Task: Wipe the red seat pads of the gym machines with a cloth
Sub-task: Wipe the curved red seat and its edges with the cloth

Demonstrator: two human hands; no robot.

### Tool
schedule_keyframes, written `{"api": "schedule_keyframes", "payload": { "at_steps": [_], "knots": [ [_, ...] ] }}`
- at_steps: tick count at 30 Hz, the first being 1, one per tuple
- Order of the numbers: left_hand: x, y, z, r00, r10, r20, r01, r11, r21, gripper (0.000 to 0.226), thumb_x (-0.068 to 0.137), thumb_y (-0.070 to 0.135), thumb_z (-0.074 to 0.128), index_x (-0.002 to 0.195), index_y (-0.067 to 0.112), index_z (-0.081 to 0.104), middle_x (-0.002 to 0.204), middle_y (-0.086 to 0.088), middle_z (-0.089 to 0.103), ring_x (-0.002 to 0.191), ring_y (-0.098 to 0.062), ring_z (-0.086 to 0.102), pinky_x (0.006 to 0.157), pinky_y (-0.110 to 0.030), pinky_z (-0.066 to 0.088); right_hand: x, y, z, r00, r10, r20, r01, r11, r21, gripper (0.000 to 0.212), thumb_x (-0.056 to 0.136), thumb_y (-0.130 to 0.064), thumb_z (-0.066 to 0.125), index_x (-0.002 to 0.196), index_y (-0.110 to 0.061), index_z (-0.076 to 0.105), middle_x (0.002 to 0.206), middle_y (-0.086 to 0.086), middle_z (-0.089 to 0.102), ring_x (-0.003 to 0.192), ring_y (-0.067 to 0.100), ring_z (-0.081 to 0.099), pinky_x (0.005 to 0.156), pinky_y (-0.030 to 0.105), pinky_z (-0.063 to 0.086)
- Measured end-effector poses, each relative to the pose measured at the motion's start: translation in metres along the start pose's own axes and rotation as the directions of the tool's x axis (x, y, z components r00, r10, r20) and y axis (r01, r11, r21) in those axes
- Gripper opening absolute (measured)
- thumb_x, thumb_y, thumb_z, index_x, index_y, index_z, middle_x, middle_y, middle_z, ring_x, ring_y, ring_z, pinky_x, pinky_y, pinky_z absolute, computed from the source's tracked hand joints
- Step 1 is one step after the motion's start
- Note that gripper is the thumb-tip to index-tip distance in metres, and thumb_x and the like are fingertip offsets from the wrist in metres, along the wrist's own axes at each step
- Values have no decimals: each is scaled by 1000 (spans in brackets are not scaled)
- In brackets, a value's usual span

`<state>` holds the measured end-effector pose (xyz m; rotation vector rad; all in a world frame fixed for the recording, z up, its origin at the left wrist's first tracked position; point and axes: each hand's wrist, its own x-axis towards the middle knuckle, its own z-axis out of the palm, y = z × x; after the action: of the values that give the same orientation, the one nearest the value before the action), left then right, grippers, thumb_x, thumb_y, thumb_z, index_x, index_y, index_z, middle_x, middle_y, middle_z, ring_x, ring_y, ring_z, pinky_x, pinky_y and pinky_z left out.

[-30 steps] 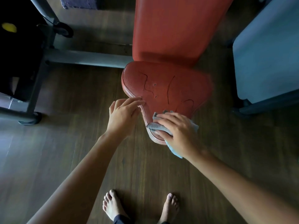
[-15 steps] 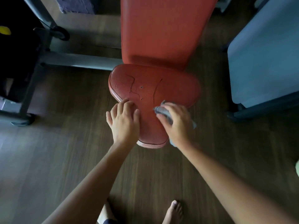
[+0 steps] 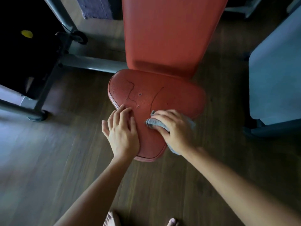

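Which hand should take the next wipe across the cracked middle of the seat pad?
Right. The right hand holds the cloth against the seat pad, right beside the cracks. The left hand lies bare and flat on the pad's left edge.

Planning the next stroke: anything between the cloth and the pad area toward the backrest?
Nothing visible: the right hand holds the cloth on the seat pad, bare surface ahead; the left hand rests at its left edge.

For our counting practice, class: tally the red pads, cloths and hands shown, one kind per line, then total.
Red pads: 2 (seat pad, back pad)
Cloths: 1 (grey cloth)
Hands: 2 (left hand, right hand)
Total: 5
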<state>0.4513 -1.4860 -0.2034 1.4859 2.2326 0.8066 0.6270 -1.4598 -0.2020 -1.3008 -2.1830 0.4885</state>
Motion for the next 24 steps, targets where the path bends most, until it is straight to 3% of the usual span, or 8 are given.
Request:
{"api": "schedule_keyframes", "payload": {
  "at_steps": [3,7,10,15,17,19,21,24],
  "knots": [
    [2,-1,1,1000,2,-5,-2,1000,4,28,100,30,52,125,31,62,145,13,54,139,-16,41,120,-55,15,36,25,-5,998,-14,69,18,998,-64,30,89,-31,67,116,-19,73,122,-7,70,105,22,62,91,39,50],
    [2,-1,-1,1000,-1,5,1,1000,-5,26,100,31,52,124,32,63,143,15,54,138,-14,41,124,-52,7,105,65,-11,984,110,142,-86,982,-168,37,88,-35,66,122,-21,72,125,-7,70,105,27,63,93,38,49],
    [6,-6,-7,999,33,14,-33,999,13,25,99,34,54,122,35,65,138,18,57,136,-13,40,125,-49,-1,107,57,-1,980,191,52,-178,966,-186,36,87,-37,64,119,-22,73,120,-5,72,101,28,64,91,39,49],
    [22,-19,-16,990,139,-27,-137,988,66,17,99,34,56,105,39,72,116,21,64,126,-16,44,123,-55,-3,40,9,-5,968,-149,202,144,989,38,36,93,-41,60,118,-20,74,123,-7,71,111,12,61,101,25,43],
    [29,-24,-16,982,188,-29,-185,978,91,17,100,35,55,101,37,72,111,19,64,125,-18,44,122,-57,-4,61,24,-13,956,-161,245,166,986,-1,27,94,-35,62,114,-24,75,122,-10,71,110,9,62,99,24,43],
    [31,-27,-15,970,242,-21,-238,963,124,19,101,36,52,103,36,70,111,18,63,126,-19,43,122,-59,-5,92,48,-11,979,-100,178,120,987,-104,25,90,-31,64,111,-25,76,120,-10,72,108,12,64,96,30,47],
    [32,-28,-12,964,267,4,-265,953,147,21,103,36,47,108,36,67,116,17,61,130,-20,41,121,-59,-6,104,56,-4,994,33,101,-15,984,-177,27,89,-32,64,112,-26,75,120,-10,72,107,20,65,94,35,48],
    [35,-28,-9,957,289,-6,-285,947,146,22,104,36,44,112,36,64,121,15,58,136,-19,36,121,-59,-7,75,34,9,998,-18,58,27,986,-163,23,92,-34,65,113,-31,74,118,-16,71,100,17,62,91,32,48]
  ]
}}
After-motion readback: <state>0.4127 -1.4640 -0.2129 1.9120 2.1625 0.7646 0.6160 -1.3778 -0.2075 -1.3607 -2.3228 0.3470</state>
